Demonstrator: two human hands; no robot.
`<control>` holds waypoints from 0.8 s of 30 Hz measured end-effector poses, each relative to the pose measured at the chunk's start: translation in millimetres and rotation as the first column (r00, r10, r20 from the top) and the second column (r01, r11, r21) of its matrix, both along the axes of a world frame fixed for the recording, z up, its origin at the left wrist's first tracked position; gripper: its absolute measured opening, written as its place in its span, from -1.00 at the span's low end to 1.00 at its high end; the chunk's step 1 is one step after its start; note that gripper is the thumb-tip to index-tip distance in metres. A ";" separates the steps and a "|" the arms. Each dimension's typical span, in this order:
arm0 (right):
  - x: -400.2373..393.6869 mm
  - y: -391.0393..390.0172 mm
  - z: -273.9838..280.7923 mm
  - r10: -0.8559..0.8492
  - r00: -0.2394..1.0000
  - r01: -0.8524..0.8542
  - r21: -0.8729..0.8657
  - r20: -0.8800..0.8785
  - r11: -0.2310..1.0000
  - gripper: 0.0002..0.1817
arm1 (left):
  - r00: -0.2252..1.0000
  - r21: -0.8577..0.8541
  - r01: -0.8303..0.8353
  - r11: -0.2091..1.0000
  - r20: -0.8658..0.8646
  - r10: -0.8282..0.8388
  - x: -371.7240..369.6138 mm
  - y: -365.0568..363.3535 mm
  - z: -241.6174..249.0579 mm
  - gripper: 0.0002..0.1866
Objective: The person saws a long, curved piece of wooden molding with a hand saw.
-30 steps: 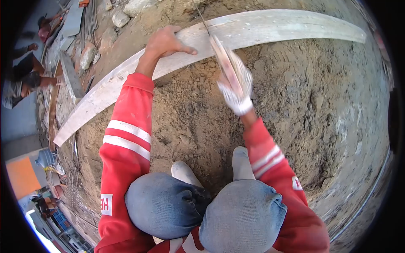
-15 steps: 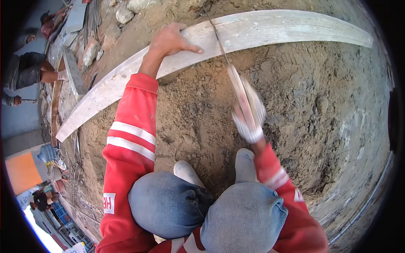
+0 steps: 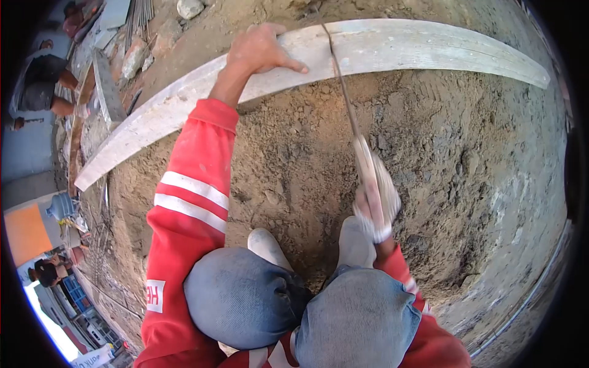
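A long pale wooden plank [image 3: 417, 46] lies across the dirt in front of me, looking curved through the lens. My bare left hand [image 3: 261, 52] presses on it, fingers over the far edge and thumb along the top face. Just right of that thumb, the thin blade of a handsaw [image 3: 345, 92] crosses the plank. My right hand [image 3: 375, 199], in a white glove, is closed around the saw's wooden handle, nearer my knees and somewhat blurred. The blade's far tip shows beyond the plank's far edge.
Brown soil [image 3: 294, 159] spreads beneath the plank and around my boots [image 3: 356, 242]. At the left are stones [image 3: 134, 58], another board [image 3: 107, 92], thin rods [image 3: 138, 21] and a blue water jug [image 3: 61, 205]. Other people, one in dark shorts [image 3: 46, 83], are at the far left.
My right hand has pulled the saw back toward my knees, so more blade shows on the near side of the plank. My left hand stays on the plank; the view has shifted slightly.
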State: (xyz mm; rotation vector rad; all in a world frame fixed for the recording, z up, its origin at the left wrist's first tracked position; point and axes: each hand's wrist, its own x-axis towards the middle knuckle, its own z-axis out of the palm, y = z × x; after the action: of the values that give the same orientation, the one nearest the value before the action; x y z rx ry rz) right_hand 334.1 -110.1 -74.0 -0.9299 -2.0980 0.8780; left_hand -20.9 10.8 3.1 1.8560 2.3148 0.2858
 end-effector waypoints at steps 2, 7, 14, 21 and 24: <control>-48.9 45.9 -10.8 -0.067 0.982 0.094 0.156 -0.174 0.983 -0.18 | 1.000 -0.005 0.014 1.000 -0.004 -0.014 6.7 0.1 5.1 0.00; -100.1 99.8 29.7 -0.002 0.966 0.066 0.239 -0.260 0.969 -0.16 | 1.000 -0.057 0.009 0.998 -0.003 -0.009 2.5 -0.8 3.2 -0.02; 33.0 -39.8 25.7 0.066 0.994 -0.075 -0.115 -0.085 0.990 -0.26 | 1.000 -0.037 0.007 0.999 0.002 -0.007 1.5 -3.1 0.8 0.06; -107.1 106.9 39.2 0.017 0.932 0.099 0.299 -0.363 0.949 -0.43 | 0.996 -0.026 -0.016 1.000 -0.086 0.014 21.8 -11.4 9.8 -0.08; -90.0 92.0 34.3 0.008 0.950 0.095 0.313 -0.311 0.945 -0.38 | 0.997 -0.029 -0.022 0.999 -0.074 0.020 22.4 -16.3 14.7 -0.10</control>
State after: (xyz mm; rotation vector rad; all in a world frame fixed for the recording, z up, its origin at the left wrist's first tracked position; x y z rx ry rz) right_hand 244.1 -18.1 -39.8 -0.6175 -1.8672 0.5849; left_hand 1.5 -5.5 17.8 1.8595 2.3746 0.1878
